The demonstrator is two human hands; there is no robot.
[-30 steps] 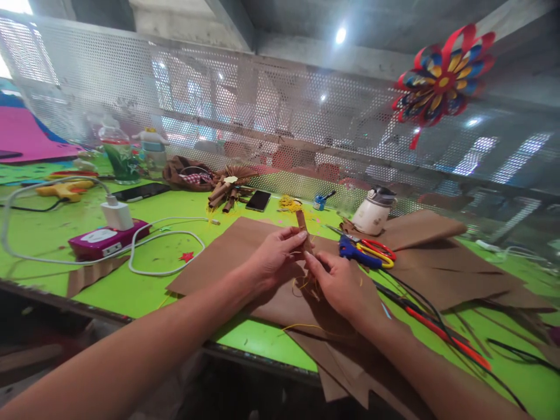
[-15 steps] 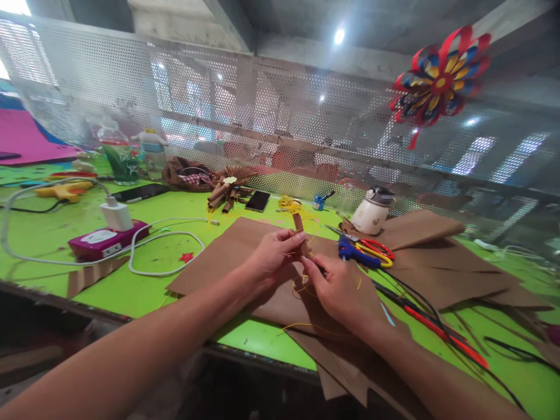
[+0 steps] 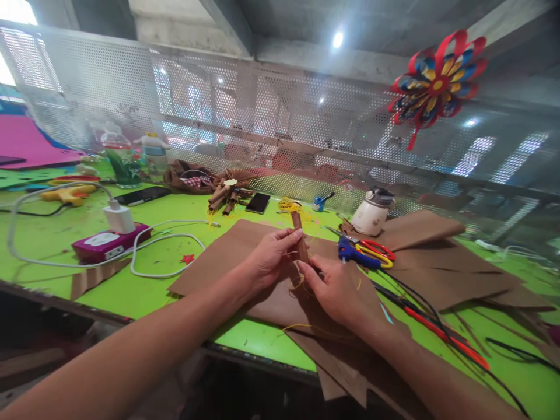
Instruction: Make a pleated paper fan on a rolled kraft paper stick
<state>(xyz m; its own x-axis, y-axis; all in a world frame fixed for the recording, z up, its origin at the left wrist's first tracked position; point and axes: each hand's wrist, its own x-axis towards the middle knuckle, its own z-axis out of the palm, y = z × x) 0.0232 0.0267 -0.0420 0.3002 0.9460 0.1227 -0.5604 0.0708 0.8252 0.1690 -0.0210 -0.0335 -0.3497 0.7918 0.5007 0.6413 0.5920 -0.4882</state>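
**A Pinched Brown Paper Tube [image 3: 302, 247]**

The left hand [image 3: 273, 255] pinches the tilted tube between thumb and fingers. The right hand [image 3: 336, 286] is at its lower end; whether its fingers pinch cannot be told. Yellow thread [image 3: 298, 282] loops below, over a brown sheet [image 3: 234, 251] on the green table [image 3: 262, 343]; a blue glue gun [image 3: 350, 249] lies beyond the right hand.

Remotely, I observe a green table [image 3: 262, 344] directly supporting: brown paper [image 3: 230, 251], a purple box [image 3: 90, 253], a red star [image 3: 187, 259], two dark phones [image 3: 258, 203], a small blue jar [image 3: 318, 204] and yellow strands [image 3: 289, 205].
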